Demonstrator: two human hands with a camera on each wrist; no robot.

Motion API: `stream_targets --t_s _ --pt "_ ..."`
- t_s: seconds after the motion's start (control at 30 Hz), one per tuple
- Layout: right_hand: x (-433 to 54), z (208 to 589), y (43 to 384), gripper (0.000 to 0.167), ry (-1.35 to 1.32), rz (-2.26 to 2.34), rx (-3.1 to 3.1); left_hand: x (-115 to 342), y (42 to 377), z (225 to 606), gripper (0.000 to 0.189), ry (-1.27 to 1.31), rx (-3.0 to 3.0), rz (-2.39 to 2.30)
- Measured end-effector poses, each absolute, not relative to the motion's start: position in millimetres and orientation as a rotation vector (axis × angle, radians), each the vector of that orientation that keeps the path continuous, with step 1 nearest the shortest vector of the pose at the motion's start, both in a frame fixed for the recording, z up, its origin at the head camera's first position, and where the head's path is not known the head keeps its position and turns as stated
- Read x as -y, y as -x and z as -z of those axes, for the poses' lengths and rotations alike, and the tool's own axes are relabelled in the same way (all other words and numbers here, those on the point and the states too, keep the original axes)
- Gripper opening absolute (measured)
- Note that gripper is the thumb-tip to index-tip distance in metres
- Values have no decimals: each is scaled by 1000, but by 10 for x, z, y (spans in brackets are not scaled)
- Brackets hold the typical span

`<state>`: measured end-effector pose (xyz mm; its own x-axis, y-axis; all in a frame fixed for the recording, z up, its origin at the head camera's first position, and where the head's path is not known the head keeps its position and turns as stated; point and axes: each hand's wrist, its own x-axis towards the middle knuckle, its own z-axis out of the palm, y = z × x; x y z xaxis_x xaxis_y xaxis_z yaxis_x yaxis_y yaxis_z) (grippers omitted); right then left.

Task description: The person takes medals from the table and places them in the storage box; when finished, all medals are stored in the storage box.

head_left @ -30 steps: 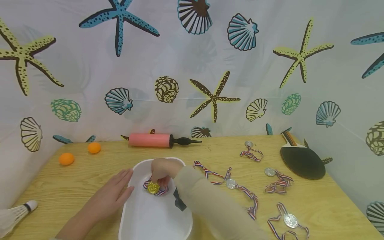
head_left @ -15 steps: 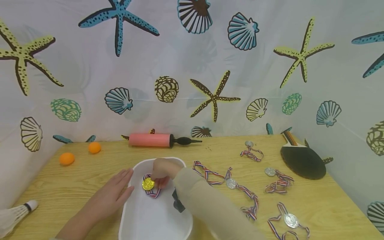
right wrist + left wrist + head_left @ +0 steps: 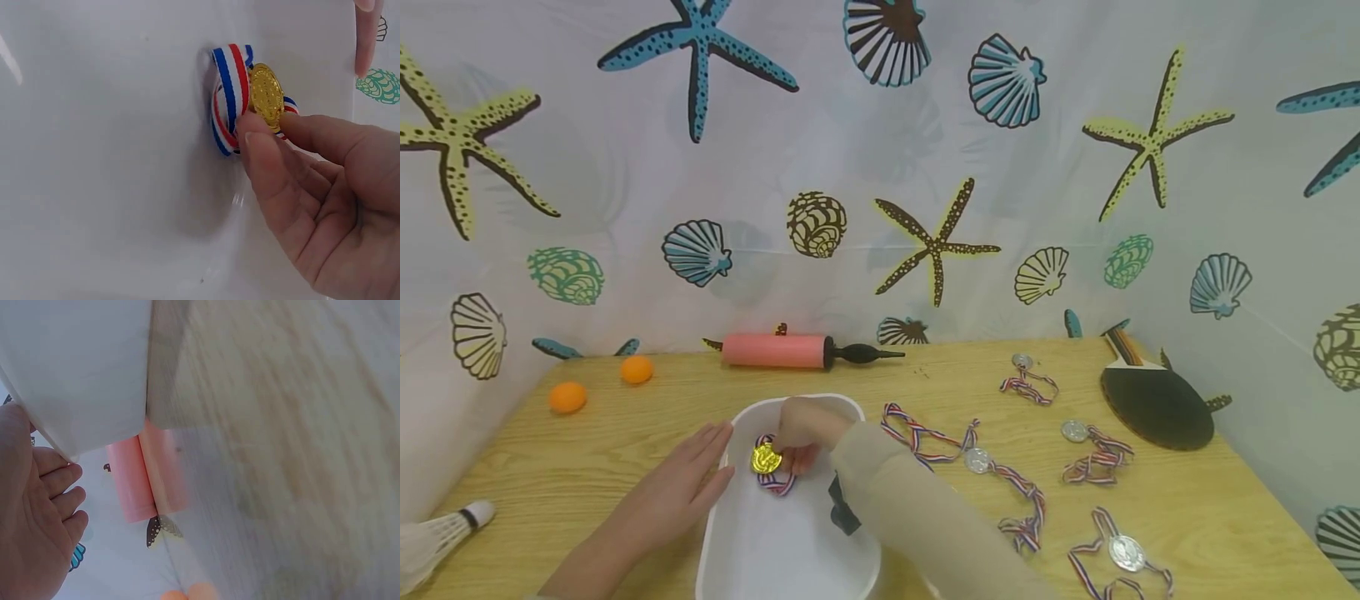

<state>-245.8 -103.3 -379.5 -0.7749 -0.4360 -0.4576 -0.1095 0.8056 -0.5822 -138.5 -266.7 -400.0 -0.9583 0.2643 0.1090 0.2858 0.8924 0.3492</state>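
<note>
My right hand [image 3: 808, 429] is down inside a white plastic tub [image 3: 790, 558]. In the right wrist view, its thumb and fingertips pinch a gold medal [image 3: 267, 95] at the lower edge. The medal's red, white and blue striped ribbon [image 3: 232, 87] is looped behind the disc, close to the tub's inner surface. At the tub's left rim, my left hand [image 3: 681, 475] rests with relaxed fingers, its fingertips against the edge. The left wrist view shows that hand [image 3: 37, 506] beside the tub's outer wall [image 3: 81, 375].
Several silver medals [image 3: 977, 460] with striped ribbons lie right of the tub. A black table tennis paddle [image 3: 1157, 407] sits at the far right. Behind stands a pink balloon pump [image 3: 775, 351]. Orange balls [image 3: 567, 397] and a shuttlecock [image 3: 433, 546] are at left.
The gold medal and its ribbon have shifted left within the tub, mostly in the first half second, and the disc has turned. My left hand stays at the rim.
</note>
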Motion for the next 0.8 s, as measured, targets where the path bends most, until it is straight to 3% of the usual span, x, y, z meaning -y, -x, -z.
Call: stream_targets --t_s 0.43,0.8 --pt "776 3445 2502 17 671 745 -2309 2641 1370 3972 60 420 3005 543" --pt "60 3105 2518 15 884 1036 -2270 2634 1372 3980 60 429 3001 529"
